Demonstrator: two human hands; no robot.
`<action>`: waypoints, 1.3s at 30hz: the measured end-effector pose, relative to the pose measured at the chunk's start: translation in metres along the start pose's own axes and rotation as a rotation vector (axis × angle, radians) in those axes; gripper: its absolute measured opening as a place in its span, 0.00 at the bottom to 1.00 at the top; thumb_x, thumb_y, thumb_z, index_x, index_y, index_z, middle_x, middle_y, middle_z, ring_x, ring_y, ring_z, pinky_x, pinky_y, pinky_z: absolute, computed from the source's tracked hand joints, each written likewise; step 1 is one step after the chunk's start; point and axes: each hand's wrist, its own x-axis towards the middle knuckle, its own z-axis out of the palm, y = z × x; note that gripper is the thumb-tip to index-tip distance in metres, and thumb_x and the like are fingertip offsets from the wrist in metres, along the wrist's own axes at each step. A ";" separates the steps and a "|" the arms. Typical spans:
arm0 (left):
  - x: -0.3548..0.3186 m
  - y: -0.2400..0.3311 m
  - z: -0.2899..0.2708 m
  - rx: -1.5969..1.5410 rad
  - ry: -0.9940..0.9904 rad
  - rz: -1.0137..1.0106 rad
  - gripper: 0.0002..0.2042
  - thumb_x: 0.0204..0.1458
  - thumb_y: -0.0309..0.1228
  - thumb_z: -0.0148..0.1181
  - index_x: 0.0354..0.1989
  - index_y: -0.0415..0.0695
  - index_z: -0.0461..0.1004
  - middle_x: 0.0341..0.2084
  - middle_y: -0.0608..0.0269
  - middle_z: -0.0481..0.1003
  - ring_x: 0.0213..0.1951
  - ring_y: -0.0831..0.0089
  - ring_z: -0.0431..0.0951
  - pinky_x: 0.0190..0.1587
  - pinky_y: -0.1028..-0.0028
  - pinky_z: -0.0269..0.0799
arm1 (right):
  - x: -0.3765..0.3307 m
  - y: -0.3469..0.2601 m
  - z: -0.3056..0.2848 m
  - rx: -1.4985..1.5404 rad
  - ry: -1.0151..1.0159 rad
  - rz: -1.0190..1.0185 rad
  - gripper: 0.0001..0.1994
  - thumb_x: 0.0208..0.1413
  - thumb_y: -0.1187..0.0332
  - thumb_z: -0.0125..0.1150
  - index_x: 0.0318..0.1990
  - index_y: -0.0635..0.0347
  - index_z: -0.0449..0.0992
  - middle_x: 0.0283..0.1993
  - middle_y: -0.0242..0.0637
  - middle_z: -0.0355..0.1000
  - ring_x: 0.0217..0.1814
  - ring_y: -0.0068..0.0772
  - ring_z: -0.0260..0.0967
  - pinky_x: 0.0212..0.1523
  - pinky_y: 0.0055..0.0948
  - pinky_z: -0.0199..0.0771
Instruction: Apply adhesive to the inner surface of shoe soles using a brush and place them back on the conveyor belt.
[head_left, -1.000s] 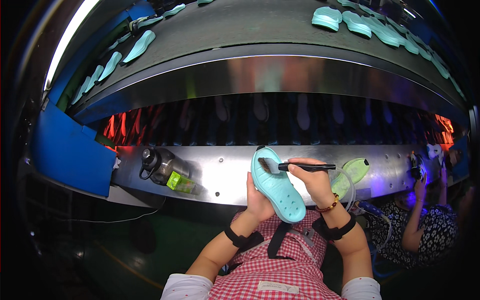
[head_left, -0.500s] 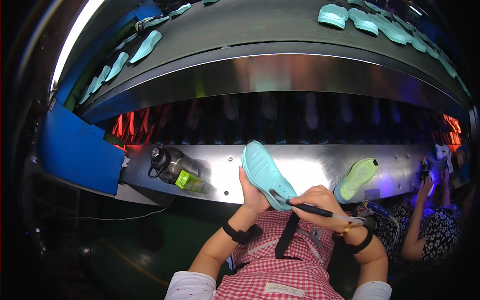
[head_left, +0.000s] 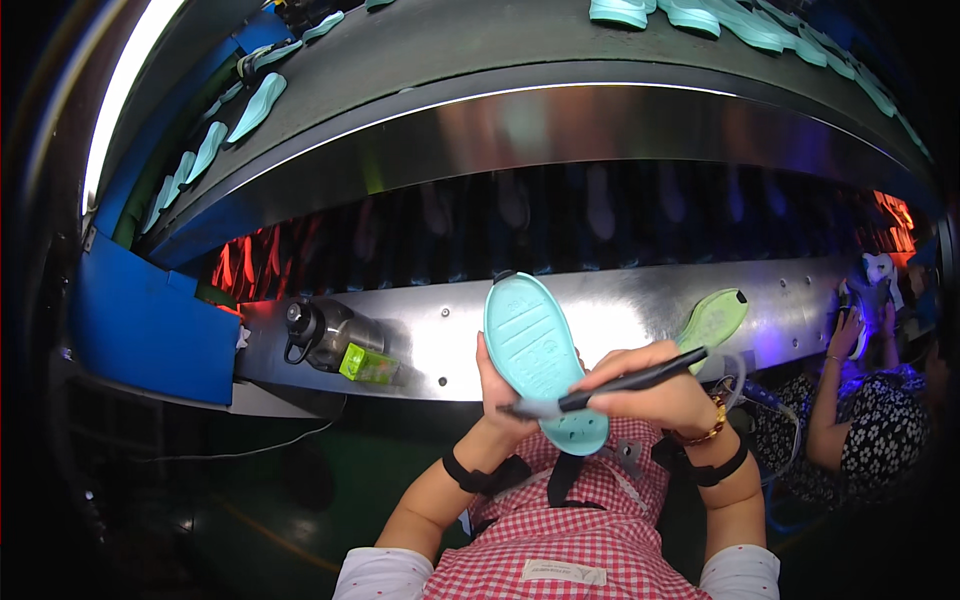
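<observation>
Your right hand (head_left: pixel 665 392) grips a slim black-handled brush (head_left: pixel 640 377), its blurred head crossing the lower part of the turquoise, rubbery-looking shoe sole (head_left: pixel 530 340); light, even strokes out to the raised rim should serve best, left fingers clear of the bristles. Your left hand (head_left: pixel 501 398) clasps the sole's left edge, so most of it lies right of and beyond that grip, above the grey metal worktop's (head_left: pixel 425 320) near edge. Contact under the bristles is unclear.
</observation>
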 end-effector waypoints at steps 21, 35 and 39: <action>0.008 0.023 0.029 0.224 0.231 0.517 0.40 0.45 0.65 0.18 0.44 0.41 0.64 0.30 0.51 0.71 0.30 0.59 0.72 0.35 0.62 0.69 | -0.010 0.011 -0.007 -0.095 0.100 -0.123 0.12 0.38 0.79 0.63 0.35 0.64 0.76 0.33 0.42 0.73 0.35 0.30 0.71 0.37 0.22 0.71; 0.004 0.034 0.039 0.333 -0.006 0.477 0.41 0.44 0.67 0.23 0.49 0.40 0.60 0.34 0.50 0.68 0.34 0.60 0.70 0.40 0.60 0.66 | -0.017 0.022 -0.007 0.344 0.095 -0.007 0.10 0.43 0.80 0.57 0.37 0.68 0.73 0.39 0.46 0.71 0.40 0.32 0.70 0.44 0.25 0.70; -0.004 0.011 0.064 0.164 0.146 0.424 0.38 0.48 0.61 0.29 0.57 0.40 0.52 0.45 0.49 0.64 0.43 0.57 0.67 0.47 0.56 0.64 | -0.018 0.028 0.011 0.724 0.269 -0.030 0.10 0.45 0.80 0.55 0.37 0.73 0.71 0.37 0.48 0.71 0.40 0.33 0.70 0.45 0.27 0.70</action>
